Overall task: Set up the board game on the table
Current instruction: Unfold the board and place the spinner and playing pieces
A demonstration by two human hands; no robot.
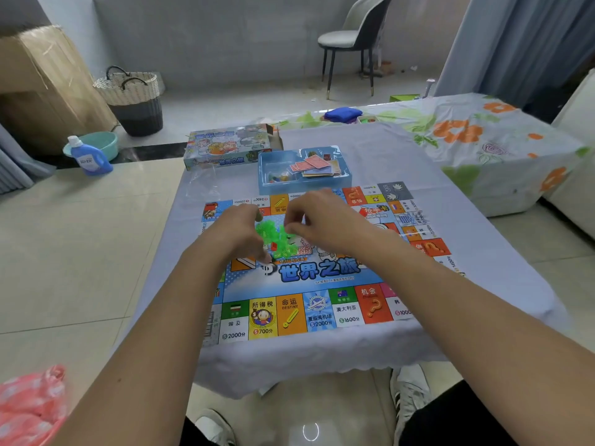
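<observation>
The colourful game board [322,278] lies flat on the small table [386,149] covered with a pale cloth. Above its middle, my left hand [240,231] and my right hand [317,217] both pinch a cluster of translucent green plastic pieces [273,235], which is blurred. A small red piece [274,246] lies under the cluster. Behind the board sits a blue plastic tray [267,175] with cards, paper money and small tokens. The game box [225,146] lies at the table's far left.
A clear plastic wrapper [203,185] lies at the table's left edge. A floral-covered surface [483,140] with a blue cloth stands to the right. On the floor are a basket [135,98], a detergent bottle [88,156] and a chair [354,40]. A pink bag [29,410] sits near left.
</observation>
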